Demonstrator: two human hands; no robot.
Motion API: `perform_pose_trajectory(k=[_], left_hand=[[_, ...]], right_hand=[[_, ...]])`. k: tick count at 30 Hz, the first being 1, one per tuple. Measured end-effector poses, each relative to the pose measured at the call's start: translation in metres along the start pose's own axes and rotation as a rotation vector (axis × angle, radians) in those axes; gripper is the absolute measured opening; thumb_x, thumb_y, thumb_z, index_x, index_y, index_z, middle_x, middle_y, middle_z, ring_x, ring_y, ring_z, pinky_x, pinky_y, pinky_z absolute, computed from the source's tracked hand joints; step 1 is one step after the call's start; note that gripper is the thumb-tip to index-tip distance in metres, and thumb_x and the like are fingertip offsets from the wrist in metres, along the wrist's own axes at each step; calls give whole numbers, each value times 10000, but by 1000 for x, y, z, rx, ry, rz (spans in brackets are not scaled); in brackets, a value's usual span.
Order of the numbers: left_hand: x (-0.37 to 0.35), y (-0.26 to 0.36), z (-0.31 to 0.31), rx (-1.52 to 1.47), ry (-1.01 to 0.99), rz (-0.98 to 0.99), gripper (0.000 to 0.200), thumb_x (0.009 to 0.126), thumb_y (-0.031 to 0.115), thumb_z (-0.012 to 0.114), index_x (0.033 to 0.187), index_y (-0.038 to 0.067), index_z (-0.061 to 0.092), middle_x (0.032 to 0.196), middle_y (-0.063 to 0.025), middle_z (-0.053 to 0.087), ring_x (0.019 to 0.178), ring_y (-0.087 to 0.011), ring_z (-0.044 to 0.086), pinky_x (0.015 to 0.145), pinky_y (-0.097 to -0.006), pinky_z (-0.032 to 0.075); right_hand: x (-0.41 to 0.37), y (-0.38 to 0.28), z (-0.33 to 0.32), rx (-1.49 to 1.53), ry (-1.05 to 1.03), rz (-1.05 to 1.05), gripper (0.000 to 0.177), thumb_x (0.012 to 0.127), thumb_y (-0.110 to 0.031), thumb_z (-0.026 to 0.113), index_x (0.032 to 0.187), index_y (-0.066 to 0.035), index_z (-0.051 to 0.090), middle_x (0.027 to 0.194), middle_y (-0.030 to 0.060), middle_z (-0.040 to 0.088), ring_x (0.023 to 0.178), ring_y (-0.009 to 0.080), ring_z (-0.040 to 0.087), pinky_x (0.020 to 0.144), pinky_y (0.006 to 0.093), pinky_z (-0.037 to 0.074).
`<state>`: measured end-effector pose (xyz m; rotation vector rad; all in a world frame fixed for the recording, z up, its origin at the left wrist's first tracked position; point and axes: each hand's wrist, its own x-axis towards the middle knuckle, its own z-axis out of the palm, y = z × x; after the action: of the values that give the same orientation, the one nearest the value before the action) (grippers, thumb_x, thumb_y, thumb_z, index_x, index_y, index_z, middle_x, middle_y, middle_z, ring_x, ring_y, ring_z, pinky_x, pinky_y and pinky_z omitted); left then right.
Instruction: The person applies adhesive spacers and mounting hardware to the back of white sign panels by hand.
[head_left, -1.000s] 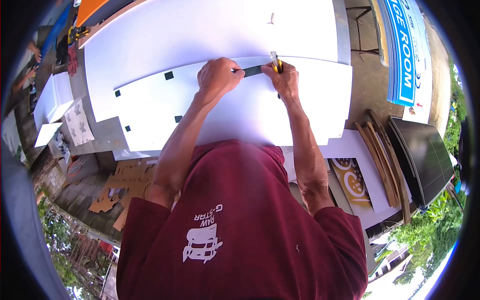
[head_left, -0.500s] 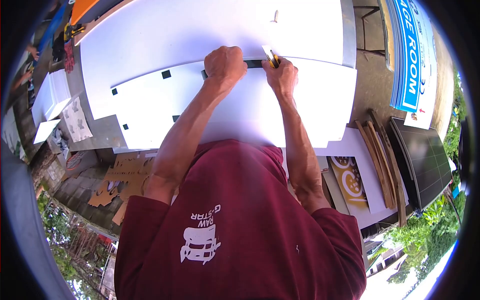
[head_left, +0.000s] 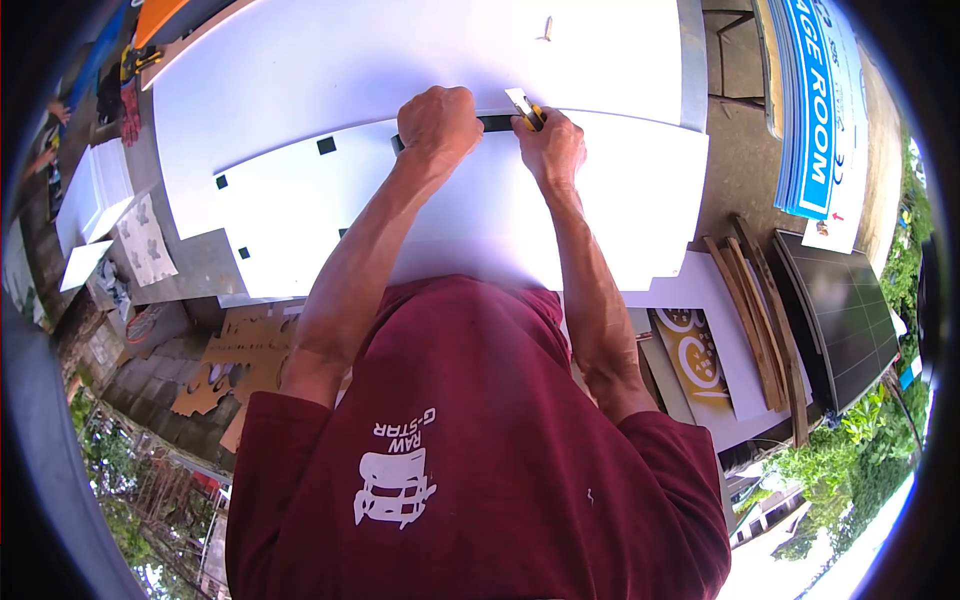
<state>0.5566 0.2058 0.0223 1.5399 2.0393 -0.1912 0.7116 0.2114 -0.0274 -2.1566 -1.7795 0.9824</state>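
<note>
Dark strip (head_left: 495,123) was seen at upper centre, along edge of white sheet (head_left: 500,195). Strip's left end was newly bared beside clenched left hand (head_left: 438,120); pinch not determinable. Cutter (head_left: 530,112), now tipped leftward, was grasped by right hand (head_left: 553,148). Strip judged aligned.

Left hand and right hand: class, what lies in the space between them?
In the head view, a short stretch of dark strip lies between the left hand and the right hand, over the white sheet.
</note>
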Motion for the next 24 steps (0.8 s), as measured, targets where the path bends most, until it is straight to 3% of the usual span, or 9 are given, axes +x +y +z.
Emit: perform_pose_trajectory(k=[3,6,18,21,24], left_hand=[[0,-1,0,-15,5,3,105,787,151,723,802,50,746,778,-131,729,752,-289,721,652,-393,559],[1,-1,2,37,14,-12,154,861,238,732,817,94,767,640,-62,682,665,-236,678,653,-389,524],[0,-5,-2,24,-22,-17,150,854,252,730,859,110,779,707,-70,709,709,-257,693,683,-393,538],[2,-5,-1,44,-12,-22,154,853,254,729,858,108,778,712,-75,712,717,-260,696,683,-393,540],[4,-4,-1,61,-22,-31,153,852,253,731,849,107,775,717,-78,715,722,-263,700,686,-397,542]], right_hand=[[1,0,-1,-2,-18,14,277,811,-310,784,975,-88,766,817,125,738,786,329,711,758,438,541],[1,0,0,-6,-4,9,280,809,-315,785,976,-91,768,811,128,738,786,328,713,757,437,541],[2,-4,1,-26,-48,11,275,810,-323,790,957,-92,770,789,126,735,762,320,712,743,436,541],[3,-3,3,-75,-51,-9,353,821,-364,783,1044,-90,770,775,92,734,716,261,705,724,408,550],[4,-4,3,-73,-61,2,355,817,-359,787,1045,-89,770,768,94,731,718,264,705,720,410,549]])
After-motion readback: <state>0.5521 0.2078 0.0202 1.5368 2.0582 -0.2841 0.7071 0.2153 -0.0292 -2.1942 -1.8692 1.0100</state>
